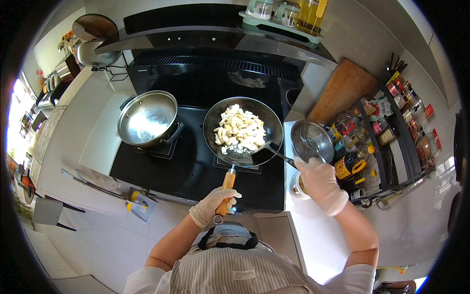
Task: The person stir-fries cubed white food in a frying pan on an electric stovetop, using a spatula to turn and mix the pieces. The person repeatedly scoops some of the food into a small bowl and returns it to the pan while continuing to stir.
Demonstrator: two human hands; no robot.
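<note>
A dark wok [270, 115] stands on the right burner, with a heap of pale, chopped food pieces [240, 126] in it. My left hand [214, 205], in a thin translucent glove, is at the wok's wooden handle [228, 180], thumb and fingers around it. Gloved too, my right hand [319, 183] grips the dark handle of a metal spatula [281, 154]. The spatula's blade dips into the wok at the food's lower right edge. Some liquid glistens under the pieces near the wok's front.
A steel pot [147, 117] sits on the left burner of the black stove [191, 176]. To the right are a steel bowl [312, 139], a white container [299, 186], sauce bottles [350, 165] and a black spice rack [405, 150]. A wooden cutting board [343, 90] leans at the wall.
</note>
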